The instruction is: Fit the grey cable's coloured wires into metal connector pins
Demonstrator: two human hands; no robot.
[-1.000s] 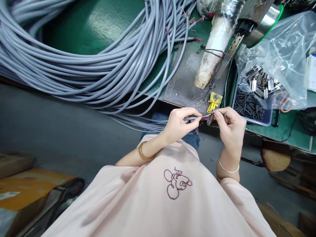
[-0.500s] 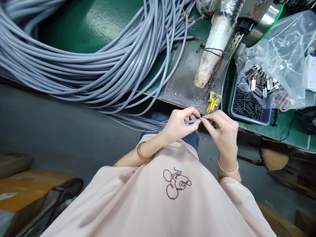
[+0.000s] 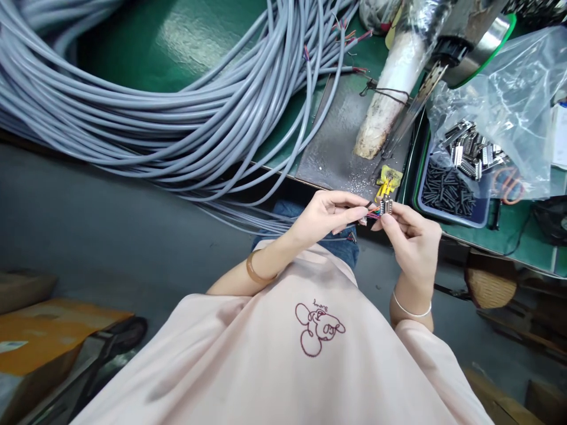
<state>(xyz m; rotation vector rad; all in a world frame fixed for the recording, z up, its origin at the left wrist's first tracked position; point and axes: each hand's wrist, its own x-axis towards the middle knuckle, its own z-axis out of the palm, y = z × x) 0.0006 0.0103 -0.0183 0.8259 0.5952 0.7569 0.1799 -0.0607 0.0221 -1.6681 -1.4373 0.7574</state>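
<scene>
My left hand pinches coloured wires at the end of a grey cable; a small black piece shows at its fingertips. Facing it, my right hand grips a silvery connector between thumb and forefinger. Several coloured wires run from the connector toward my left fingers, which hide part of them. Both hands are raised just in front of the table's edge. Below them, another cable end with a dark connector lies over my lap.
A big bundle of grey cables covers the table's left. Near my hands are a yellow clip-like piece, a wrapped white stand, and a blue tray holding black tubes and a plastic bag of metal connectors.
My right hand has shifted right and now shows a metal connector in its fingers. My left fingers have moved slightly right, and coloured wires are now visible between the hands.
</scene>
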